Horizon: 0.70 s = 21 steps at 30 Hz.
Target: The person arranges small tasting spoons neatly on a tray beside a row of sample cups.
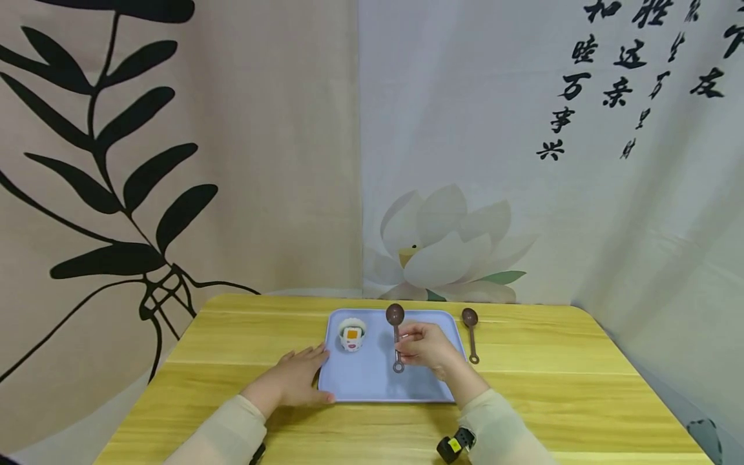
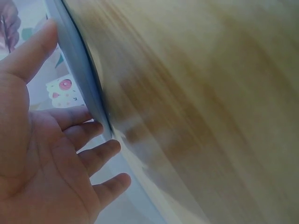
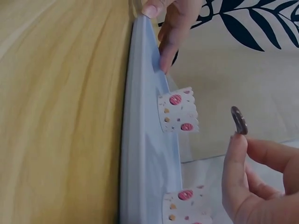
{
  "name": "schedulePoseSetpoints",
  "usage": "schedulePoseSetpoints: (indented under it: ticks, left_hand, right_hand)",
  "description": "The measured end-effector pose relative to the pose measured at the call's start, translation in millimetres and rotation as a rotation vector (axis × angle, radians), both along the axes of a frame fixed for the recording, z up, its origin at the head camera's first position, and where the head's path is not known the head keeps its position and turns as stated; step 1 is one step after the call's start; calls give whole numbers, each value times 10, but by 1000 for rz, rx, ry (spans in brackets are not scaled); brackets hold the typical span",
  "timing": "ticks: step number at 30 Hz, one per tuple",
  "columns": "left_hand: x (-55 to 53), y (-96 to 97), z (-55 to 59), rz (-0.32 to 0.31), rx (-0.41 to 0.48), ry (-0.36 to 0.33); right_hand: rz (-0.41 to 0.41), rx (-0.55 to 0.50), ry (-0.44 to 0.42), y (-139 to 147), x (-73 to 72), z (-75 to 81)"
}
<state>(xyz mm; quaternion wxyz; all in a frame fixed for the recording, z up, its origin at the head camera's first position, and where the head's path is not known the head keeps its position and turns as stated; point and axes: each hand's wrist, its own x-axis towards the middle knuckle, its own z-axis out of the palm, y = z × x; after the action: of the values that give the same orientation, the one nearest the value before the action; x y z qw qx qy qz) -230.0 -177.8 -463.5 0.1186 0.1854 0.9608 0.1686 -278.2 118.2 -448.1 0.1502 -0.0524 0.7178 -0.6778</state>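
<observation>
My right hand [image 1: 427,349] pinches the handle of a brown spoon [image 1: 395,316] over the pale blue tray [image 1: 372,386]. The spoon's bowl points away from me. In the right wrist view only the spoon's ringed handle end [image 3: 239,120] shows above the fingertips. My left hand [image 1: 299,378] rests at the tray's left edge, fingers spread and thumb at the near corner. A white paper cup [image 1: 351,345] with a pink pattern stands on the tray's left side, something white and orange in it. A second patterned cup [image 3: 184,207] appears only in the right wrist view.
Another brown spoon [image 1: 472,332] lies on the wooden table [image 1: 552,387] just right of the tray. A curtain with printed leaves, a lotus and writing [image 1: 290,161] hangs behind the table. A black wrist device [image 1: 456,444] sits on the right wrist.
</observation>
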Motion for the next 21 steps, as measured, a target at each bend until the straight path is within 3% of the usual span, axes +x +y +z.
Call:
schedulePoseSetpoints:
  ticks: [21]
  left_hand:
    - [-21,-19,-66,5,13,5]
  right_hand:
    - [-28,5,-32,-245,-26,-204]
